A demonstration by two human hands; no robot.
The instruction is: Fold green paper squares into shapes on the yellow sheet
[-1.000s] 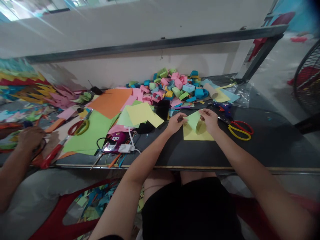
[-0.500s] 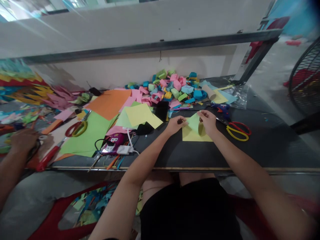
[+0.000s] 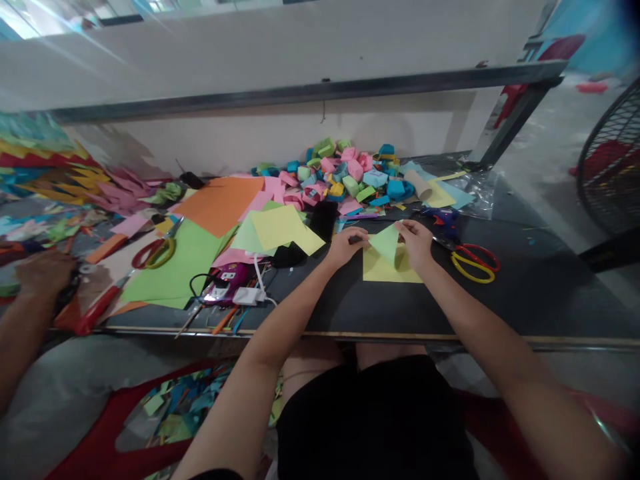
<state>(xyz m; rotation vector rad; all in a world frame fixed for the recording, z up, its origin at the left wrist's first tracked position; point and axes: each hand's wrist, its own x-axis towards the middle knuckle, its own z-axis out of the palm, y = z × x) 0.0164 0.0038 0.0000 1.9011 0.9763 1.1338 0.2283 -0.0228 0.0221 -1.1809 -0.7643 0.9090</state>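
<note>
A light green sheet of paper stands partly lifted and curled between my hands. My right hand pinches its upper corner. At its left corner is my left hand, fingers closed on the paper's edge. Beneath it a yellow sheet of paper lies flat on the dark table. Just right of my right hand rest scissors with one red and one yellow handle. Behind them sits a dark blue glue gun.
Folded paper pieces are heaped along the wall. Left lie orange paper, green paper, more scissors and a purple power strip. A co-worker's hand is at far left. A fan stands right.
My left hand has shifted very slightly left along the green sheet's edge. My right hand keeps the corner raised. The co-worker's hand at far left has moved a little.
</note>
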